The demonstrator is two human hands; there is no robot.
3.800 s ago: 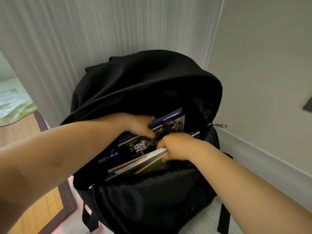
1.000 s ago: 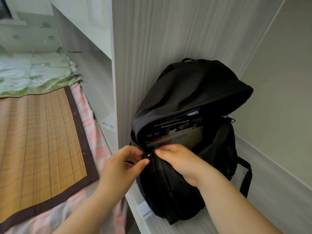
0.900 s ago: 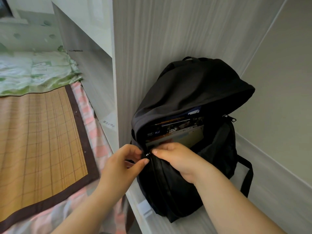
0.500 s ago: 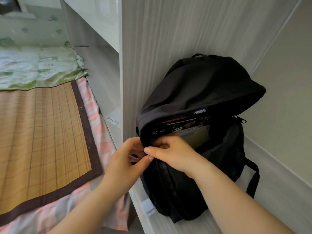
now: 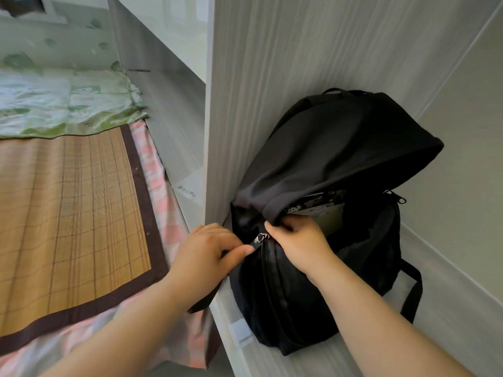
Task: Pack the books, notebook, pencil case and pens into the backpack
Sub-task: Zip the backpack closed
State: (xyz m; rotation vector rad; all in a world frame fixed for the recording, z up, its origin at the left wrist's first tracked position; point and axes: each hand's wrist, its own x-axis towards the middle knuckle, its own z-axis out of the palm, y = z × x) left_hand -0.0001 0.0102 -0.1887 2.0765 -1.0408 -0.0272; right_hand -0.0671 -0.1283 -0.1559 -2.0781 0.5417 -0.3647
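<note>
Backpack (image 5: 285, 308) black, gaping, books (image 5: 318, 205) showing; left hand (image 5: 209, 251) pinches zipper pull (image 5: 260, 238); right hand (image 5: 302, 240) grips flap (image 5: 340, 148).

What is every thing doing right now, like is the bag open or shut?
backpack: upright against the panel, top open.
books: standing inside the backpack, tops showing.
left zipper pull: at the opening's left end, pinched.
left hand: pinches the left zipper pull.
right hand: grips the backpack's edge beside that pull.
right zipper pull: hanging free, untouched.
bamboo mat: lying flat.
green quilt: crumpled.
</note>
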